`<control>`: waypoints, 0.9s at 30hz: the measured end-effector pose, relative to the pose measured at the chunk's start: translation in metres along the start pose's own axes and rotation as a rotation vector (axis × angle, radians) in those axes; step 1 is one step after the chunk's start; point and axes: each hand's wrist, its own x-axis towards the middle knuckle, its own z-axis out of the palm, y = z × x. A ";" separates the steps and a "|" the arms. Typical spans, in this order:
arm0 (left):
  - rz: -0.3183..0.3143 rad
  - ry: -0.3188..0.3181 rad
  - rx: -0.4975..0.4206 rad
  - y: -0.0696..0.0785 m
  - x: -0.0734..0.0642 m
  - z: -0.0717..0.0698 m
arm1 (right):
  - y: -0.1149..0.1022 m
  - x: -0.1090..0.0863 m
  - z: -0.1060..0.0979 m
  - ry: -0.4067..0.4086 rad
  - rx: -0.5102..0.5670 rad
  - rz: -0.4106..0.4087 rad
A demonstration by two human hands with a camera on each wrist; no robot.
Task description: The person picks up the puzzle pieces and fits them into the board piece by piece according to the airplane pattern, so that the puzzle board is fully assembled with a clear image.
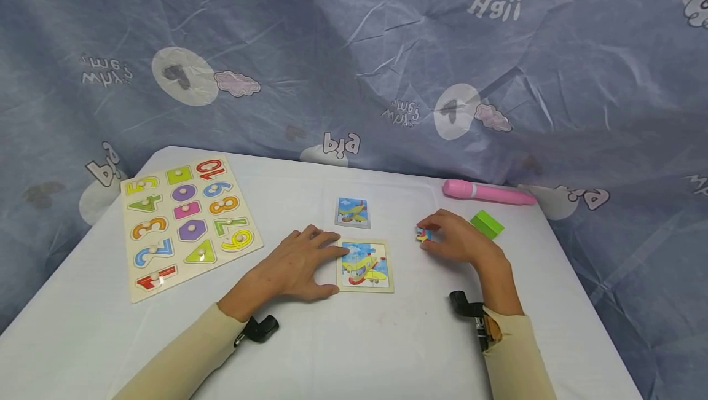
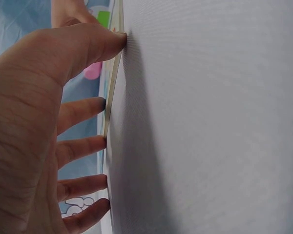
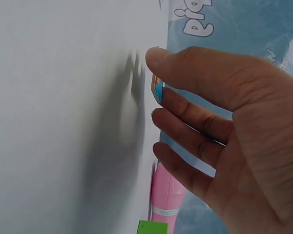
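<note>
A small square airplane jigsaw puzzle (image 1: 363, 290) lies in its pale wooden frame at the middle of the table, a few white gaps showing in its picture. Fingers spread, my left hand (image 1: 293, 268) rests at its left side, with the thumb by the lower corner and the index fingertip over the upper left part. To the right of the frame, my right hand (image 1: 452, 237) pinches a small puzzle piece (image 3: 157, 89) between thumb and index finger, just above the table. Behind the frame lies a picture card (image 1: 352, 213) with a matching yellow airplane.
At the left lies a wooden peg board (image 1: 192, 289) of numbers and shapes. A pink marker-like stick (image 1: 492, 193) lies along the back right edge. Beside my right hand is a green block (image 1: 487, 224). Behind the white table (image 1: 354, 351) hangs a grey-blue printed cloth (image 1: 310, 50).
</note>
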 end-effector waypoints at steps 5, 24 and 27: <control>-0.001 -0.002 0.000 0.000 0.000 0.000 | -0.009 0.002 0.000 -0.011 -0.019 -0.009; 0.005 -0.005 -0.011 0.000 0.001 -0.002 | -0.045 0.011 0.007 -0.057 -0.048 -0.014; 0.001 -0.009 -0.015 0.001 0.001 -0.001 | -0.050 0.012 0.008 -0.064 -0.050 -0.021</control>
